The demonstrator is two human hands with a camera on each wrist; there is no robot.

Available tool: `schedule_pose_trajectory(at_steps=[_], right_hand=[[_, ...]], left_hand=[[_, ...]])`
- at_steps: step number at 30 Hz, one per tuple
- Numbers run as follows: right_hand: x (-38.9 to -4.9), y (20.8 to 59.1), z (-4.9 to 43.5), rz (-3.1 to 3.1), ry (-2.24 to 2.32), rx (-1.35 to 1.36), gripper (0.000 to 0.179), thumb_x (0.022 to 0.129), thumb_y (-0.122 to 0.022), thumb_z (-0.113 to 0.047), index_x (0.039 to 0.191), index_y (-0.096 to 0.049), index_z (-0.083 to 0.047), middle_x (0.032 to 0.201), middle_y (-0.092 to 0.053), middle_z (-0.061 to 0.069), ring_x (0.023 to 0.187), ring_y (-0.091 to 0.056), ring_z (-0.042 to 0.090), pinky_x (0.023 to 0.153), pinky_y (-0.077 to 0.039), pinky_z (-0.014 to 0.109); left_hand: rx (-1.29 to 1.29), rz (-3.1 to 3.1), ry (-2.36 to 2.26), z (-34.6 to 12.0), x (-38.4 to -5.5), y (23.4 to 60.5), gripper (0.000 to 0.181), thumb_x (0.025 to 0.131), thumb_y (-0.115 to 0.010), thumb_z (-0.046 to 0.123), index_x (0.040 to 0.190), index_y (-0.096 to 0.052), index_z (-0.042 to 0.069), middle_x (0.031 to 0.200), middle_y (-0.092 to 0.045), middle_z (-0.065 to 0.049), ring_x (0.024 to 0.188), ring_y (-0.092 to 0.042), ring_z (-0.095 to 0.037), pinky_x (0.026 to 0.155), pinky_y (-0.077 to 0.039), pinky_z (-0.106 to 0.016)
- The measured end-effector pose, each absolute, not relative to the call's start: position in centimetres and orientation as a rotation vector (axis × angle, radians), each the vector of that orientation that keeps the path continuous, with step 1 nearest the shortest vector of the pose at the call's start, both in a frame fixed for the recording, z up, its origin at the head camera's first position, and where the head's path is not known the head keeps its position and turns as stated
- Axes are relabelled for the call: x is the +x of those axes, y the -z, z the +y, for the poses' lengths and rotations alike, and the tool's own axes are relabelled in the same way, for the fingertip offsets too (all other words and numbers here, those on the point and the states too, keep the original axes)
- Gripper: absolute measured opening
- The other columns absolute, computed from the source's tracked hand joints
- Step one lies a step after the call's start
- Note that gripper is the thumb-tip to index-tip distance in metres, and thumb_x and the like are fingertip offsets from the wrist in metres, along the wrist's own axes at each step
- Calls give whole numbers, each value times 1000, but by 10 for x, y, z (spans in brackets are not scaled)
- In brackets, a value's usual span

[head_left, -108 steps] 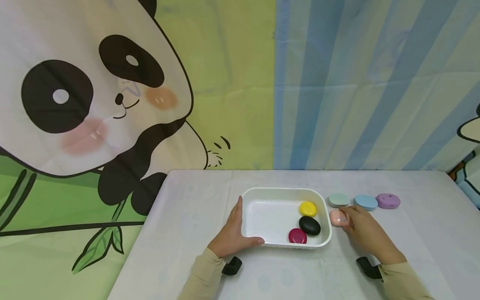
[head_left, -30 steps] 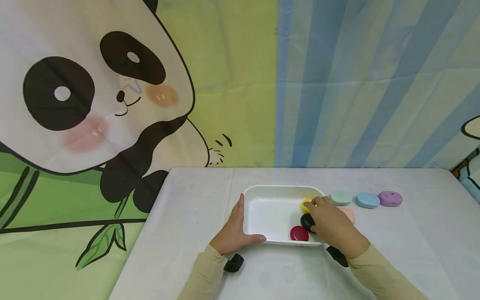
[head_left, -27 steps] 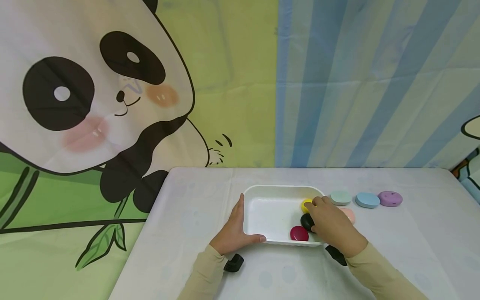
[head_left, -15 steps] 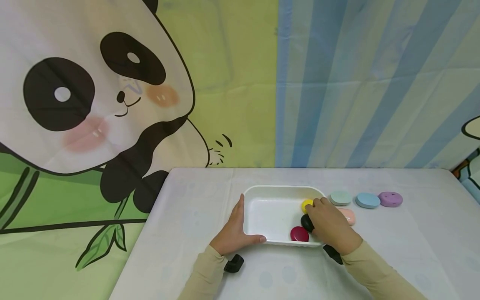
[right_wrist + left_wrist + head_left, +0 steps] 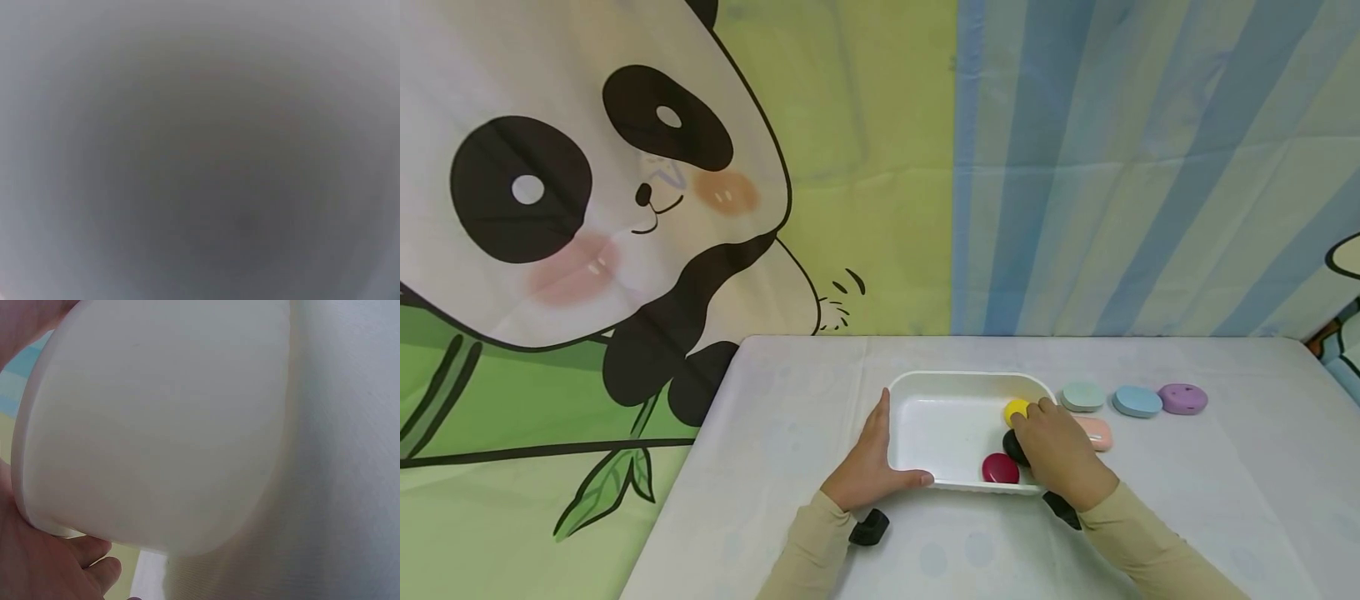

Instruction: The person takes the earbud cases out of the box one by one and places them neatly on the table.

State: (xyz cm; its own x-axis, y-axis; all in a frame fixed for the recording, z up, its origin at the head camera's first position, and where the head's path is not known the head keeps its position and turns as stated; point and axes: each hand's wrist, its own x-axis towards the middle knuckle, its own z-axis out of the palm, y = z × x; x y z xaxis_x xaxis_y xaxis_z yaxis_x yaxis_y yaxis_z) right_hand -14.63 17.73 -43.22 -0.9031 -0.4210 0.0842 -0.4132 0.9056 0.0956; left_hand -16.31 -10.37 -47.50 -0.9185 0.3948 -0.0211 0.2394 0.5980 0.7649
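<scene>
We had the left hand [image 5: 869, 469] gripping the corner of the white tray [image 5: 940, 425] at about eight o'clock, its thumb along the near wall and its fingers up the left end. The right hand [image 5: 1062, 454] came over the tray's three-o'clock wall with its fingers bent; the right wrist view was only a dark blur, so we could not fairly tell whether they pinched the rim, a piece or nothing.

The right hand was what had changed: a few seconds earlier it lay on the pink piece outside, and in the last second its fingertips had eased slightly away from the yellow one. We judged that attention had passed from the outer pieces to the tray or its contents.

Measured from the tray's middle as it sat on the white cloth [image 5: 790, 417], the red disc [image 5: 1001, 470] lay inside at five o'clock. The black piece [image 5: 1015, 447] was at four, partly behind the fingers. Outside, at three, we saw the pink piece [image 5: 1096, 433], partly covered by the hand. The yellow piece [image 5: 1014, 407] sat inside at two. Beyond, between two and three, rested the blue piece [image 5: 1137, 402], purple piece [image 5: 1183, 398] and mint piece [image 5: 1083, 396]. Farthest, at twelve, hung the striped panel [image 5: 1112, 167].
</scene>
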Motion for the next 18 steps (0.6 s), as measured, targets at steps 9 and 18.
schedule_pose_trajectory(at_steps=[9,18], right_hand=[[-146,433,177,-2999,93,644,37,62,-83,-10,87,-56,-3,69,-56,7,68,-45,24,62,-38,34],[-146,433,179,-3022,61,639,38,62,-82,-11,89,-57,-5,72,-57,6,70,-46,24,63,-37,34]], left_hand=[[529,2636,-1217,-104,-164,475,132,58,-74,67,148,13,26,154,0,2,139,-11,-19,106,-24,-49],[531,2629,-1224,-104,-163,475,133,58,-74,67,148,12,23,154,0,1,139,-10,-18,106,-24,-48]])
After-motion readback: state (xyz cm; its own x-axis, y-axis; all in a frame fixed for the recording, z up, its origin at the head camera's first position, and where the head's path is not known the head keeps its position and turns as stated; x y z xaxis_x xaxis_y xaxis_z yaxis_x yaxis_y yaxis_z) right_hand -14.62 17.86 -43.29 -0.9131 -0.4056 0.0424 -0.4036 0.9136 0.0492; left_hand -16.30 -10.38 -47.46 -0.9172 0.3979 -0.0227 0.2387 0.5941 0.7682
